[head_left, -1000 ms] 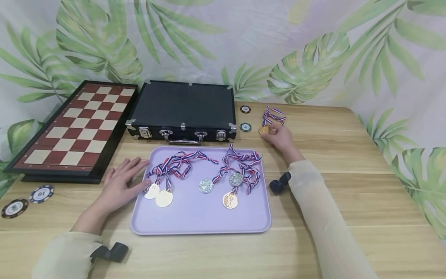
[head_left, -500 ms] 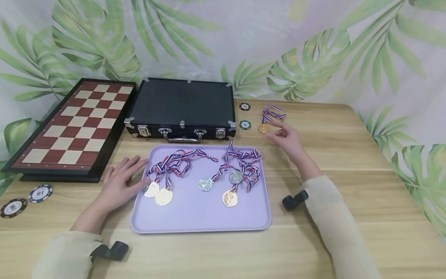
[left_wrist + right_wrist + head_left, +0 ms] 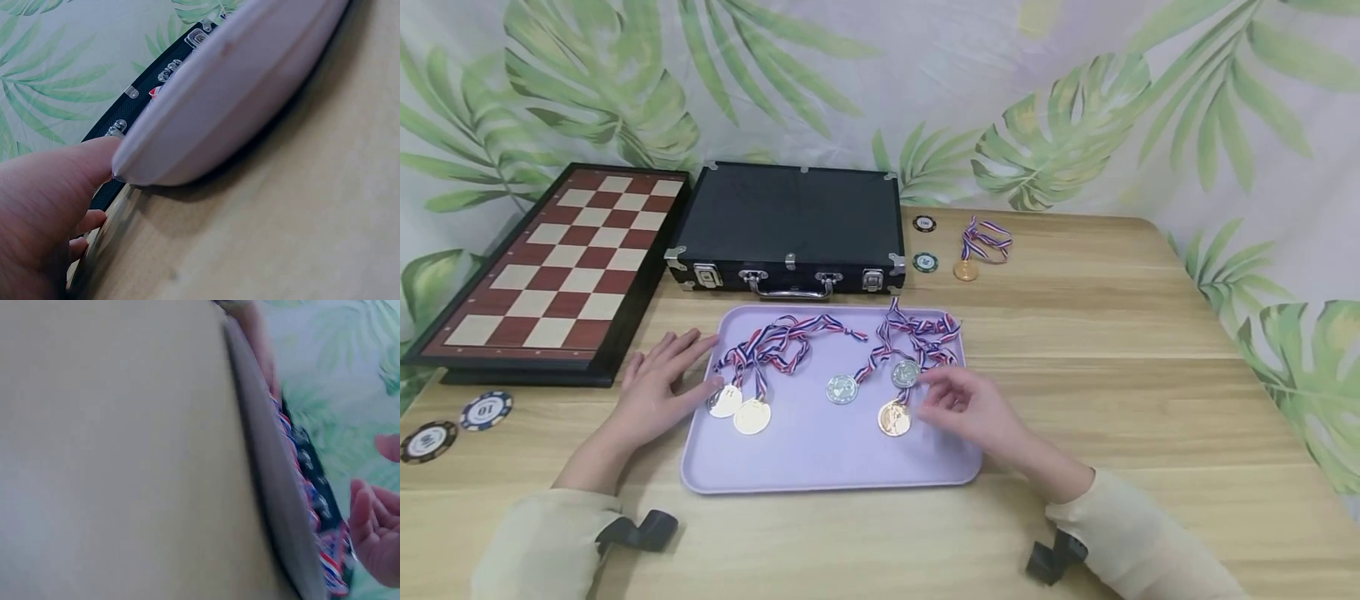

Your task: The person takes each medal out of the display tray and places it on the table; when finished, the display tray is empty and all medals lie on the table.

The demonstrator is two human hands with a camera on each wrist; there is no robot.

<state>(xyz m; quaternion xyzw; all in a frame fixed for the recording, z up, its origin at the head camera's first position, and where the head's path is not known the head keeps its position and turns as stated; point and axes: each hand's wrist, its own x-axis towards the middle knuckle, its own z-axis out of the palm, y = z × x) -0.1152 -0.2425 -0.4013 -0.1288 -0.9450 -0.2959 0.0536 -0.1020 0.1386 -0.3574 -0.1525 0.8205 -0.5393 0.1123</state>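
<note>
On the lilac tray [image 3: 820, 467] my left hand [image 3: 655, 396] rests at the left rim with its fingers spread, the thumb lying over the edge near two gold medals [image 3: 752, 417]. The left wrist view has the thumb against the tray's side [image 3: 206, 112]. Over the tray's right part is my right hand [image 3: 973, 412], fingers loosely bent and nothing held. Its fingertips come right beside a silver medal [image 3: 906, 373] and another gold medal [image 3: 894, 418]. A second silver medal [image 3: 842, 389] lies mid-tray. Striped ribbons [image 3: 782, 337] are bunched behind the medals.
Behind the tray stands a black case [image 3: 793, 221] with a metal handle, next to a chessboard [image 3: 565, 258]. One gold medal [image 3: 966, 270] lies on the table at the back right, near two poker chips [image 3: 926, 262]. Two more chips [image 3: 486, 411] lie at far left.
My right hand has let go of the gold medal at the back right and come forward and left over the tray. That medal stays on the table. My left hand has kept its place.
</note>
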